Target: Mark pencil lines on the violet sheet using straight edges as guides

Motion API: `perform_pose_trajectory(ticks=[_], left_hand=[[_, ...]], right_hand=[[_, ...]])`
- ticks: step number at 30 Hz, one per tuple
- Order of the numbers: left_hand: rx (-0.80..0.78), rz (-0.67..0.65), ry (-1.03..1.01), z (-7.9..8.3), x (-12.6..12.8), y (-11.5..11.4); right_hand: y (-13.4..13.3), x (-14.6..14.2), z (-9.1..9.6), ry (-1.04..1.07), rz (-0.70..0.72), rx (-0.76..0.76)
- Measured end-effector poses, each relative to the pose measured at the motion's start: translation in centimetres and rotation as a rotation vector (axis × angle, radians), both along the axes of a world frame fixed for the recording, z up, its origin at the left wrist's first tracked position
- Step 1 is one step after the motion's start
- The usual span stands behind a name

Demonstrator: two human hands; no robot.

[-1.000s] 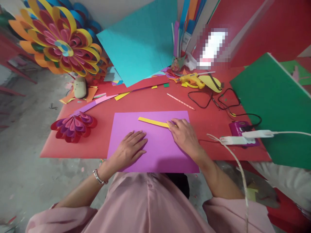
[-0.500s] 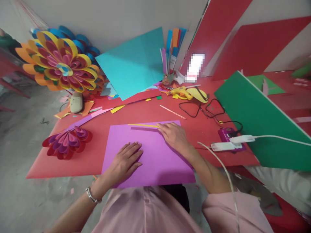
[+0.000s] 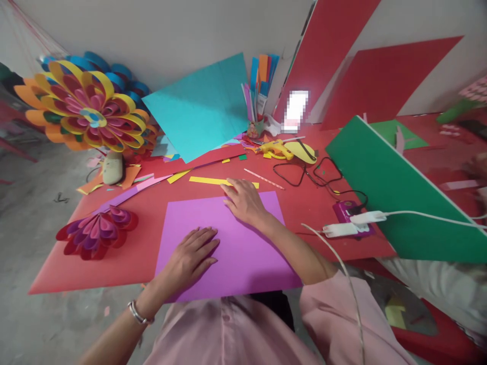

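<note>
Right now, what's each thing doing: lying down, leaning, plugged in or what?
Rectangular purple paper sheet: lying flat
Left hand: palm down on the sheet
Long yellow paper strip: lying on the red tabletop
Right hand: touching the strip
Large teal paper sheet: leaning at a slant
Yellow glue gun: lying down; on or off, can't tell
Purple power box: black plug in it

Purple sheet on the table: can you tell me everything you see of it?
The purple sheet is a flat, plain rectangle that looks like paper or thin card, with no creases visible. It lies on the red tabletop, its near edge overhanging the front. The left hand rests flat on its left part; the right hand crosses its far edge, whether touching it is unclear. Shadow darkens its near right part.
</note>
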State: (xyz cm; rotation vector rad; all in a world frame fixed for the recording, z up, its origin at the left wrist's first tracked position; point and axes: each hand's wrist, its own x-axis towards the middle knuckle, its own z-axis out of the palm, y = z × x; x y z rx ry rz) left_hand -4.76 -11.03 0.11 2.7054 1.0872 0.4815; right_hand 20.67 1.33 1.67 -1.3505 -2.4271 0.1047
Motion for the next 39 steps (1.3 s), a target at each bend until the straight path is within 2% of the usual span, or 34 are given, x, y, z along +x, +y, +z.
perform_pose_trajectory(ticks=[3, 8, 13, 21, 30, 34, 39], left_hand=[[0.001, 0.001, 0.003, -0.2, -0.3, 0.2], [-0.004, 0.013, 0.016, -0.3, -0.6, 0.7], [0.007, 0.013, 0.019, -0.1, -0.7, 0.9], [0.034, 0.006, 0.008, -0.1, -0.6, 0.9], [0.002, 0.028, 0.032, -0.8, -0.8, 1.4], [0.008, 0.036, 0.037, -1.1, -0.7, 2.0], [0.024, 0.022, 0.055, -1.4, -1.0, 2.2]], right_hand=[[-0.2, 1.8, -0.8, -0.001, -0.076, -0.016], [0.7, 4.6, -0.6, -0.087, -0.340, 0.000], [1.2, 5.0, -0.4, -0.242, -0.489, -0.038], [1.5, 5.0, -0.3, -0.271, -0.457, -0.083], [2.4, 5.2, -0.5, -0.206, -0.420, -0.048], [1.6, 3.9, 0.1, -0.078, -0.359, -0.034], [0.0, 3.0, 0.0, 0.006, -0.256, -0.090]])
